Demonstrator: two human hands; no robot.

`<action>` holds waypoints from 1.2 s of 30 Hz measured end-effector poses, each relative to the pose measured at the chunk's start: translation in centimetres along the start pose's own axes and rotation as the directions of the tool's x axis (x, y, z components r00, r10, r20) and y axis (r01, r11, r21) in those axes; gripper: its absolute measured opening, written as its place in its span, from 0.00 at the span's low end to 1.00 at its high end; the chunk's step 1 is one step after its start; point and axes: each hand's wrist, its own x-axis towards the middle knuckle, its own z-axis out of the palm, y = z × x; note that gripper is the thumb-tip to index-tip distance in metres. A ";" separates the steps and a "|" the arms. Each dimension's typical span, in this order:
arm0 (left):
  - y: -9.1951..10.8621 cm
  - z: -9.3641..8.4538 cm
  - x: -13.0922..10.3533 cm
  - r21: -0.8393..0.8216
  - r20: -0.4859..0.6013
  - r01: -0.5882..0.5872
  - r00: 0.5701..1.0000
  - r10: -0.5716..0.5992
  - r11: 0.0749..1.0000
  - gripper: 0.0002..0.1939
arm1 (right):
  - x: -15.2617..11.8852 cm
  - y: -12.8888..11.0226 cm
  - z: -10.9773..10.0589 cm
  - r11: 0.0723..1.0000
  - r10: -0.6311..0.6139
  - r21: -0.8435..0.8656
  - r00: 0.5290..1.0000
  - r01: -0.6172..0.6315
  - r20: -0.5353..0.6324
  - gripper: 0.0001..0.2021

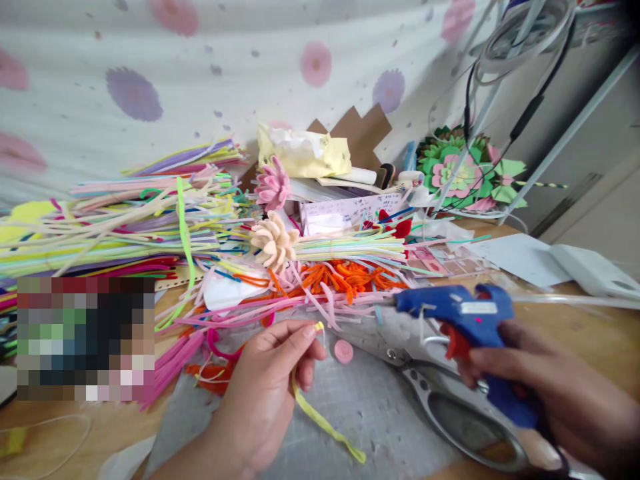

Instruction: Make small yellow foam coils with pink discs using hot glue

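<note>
Pinched between the thumb and fingers of my left hand is a yellow pipe cleaner, its small curled tip showing above the fingertips and its tail hanging down to the right. My right hand is wrapped round the handle of a blue glue gun with a red trigger. The gun's nozzle points left, above and to the right of my left hand. A small pink coil lies on the grey mat just right of my left fingertips. Large scissors lie below the gun, partly behind my right hand.
Bundles of coloured pipe cleaners fill the back left. Behind the mat are orange pieces, a cream flower, a pink flower and a yellow tissue pack. A green paper flower and hanging cables stand back right.
</note>
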 end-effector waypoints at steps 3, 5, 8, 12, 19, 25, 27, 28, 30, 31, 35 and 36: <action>0.0 0.1 -0.2 0.062 -0.016 -0.030 0.999 0.031 0.998 0.06 | -1.5 -0.4 3.0 1.000 -0.022 0.008 0.967 0.021 0.254 0.08; 0.0 0.2 -0.2 0.077 -0.035 -0.037 0.999 0.040 0.996 0.06 | -2.0 -0.4 4.2 0.990 -0.131 -0.007 0.956 0.138 0.264 0.09; 0.0 0.2 -0.3 0.090 -0.051 -0.045 0.997 0.049 0.995 0.06 | -2.0 0.1 4.9 0.958 -0.240 -0.111 0.948 0.266 0.208 0.08; -0.1 0.1 -0.2 0.109 -0.056 -0.051 0.997 0.057 0.993 0.07 | -1.0 1.1 4.4 0.857 -0.417 -0.240 0.887 0.456 0.196 0.11; 0.0 0.0 -0.5 0.164 -0.042 -0.074 0.996 0.082 0.984 0.07 | -0.5 3.0 4.0 0.827 -0.481 -0.251 0.865 0.502 0.144 0.18; 0.1 0.2 -0.7 0.196 -0.037 -0.097 0.994 0.107 0.976 0.07 | -0.5 4.7 3.5 0.832 -0.428 -0.317 0.890 0.456 0.159 0.23; 0.1 0.1 -0.7 0.223 -0.030 -0.114 0.992 0.124 0.968 0.06 | -0.6 4.1 3.6 0.808 -0.447 -0.347 0.879 0.476 0.164 0.23; 0.0 0.0 -0.7 0.236 -0.028 -0.125 0.990 0.135 0.964 0.06 | -0.7 3.6 3.7 0.791 -0.467 -0.362 0.869 0.493 0.163 0.22; 0.0 -0.1 -0.7 0.258 -0.026 -0.146 0.987 0.158 0.955 0.05 | -0.9 2.3 4.0 0.758 -0.509 -0.373 0.843 0.535 0.175 0.18; -0.1 -0.2 -0.7 0.267 -0.025 -0.157 0.985 0.170 0.951 0.04 | -1.1 1.7 4.1 0.748 -0.525 -0.362 0.830 0.556 0.190 0.15; -0.2 -0.3 -0.5 0.306 -0.019 -0.190 0.978 0.206 0.933 0.04 | -1.4 -0.3 4.4 0.743 -0.551 -0.307 0.804 0.595 0.224 0.07; -0.2 -0.3 -0.5 0.312 -0.019 -0.194 0.977 0.211 0.930 0.04 | -1.4 -0.6 4.4 0.742 -0.553 -0.305 0.802 0.597 0.224 0.07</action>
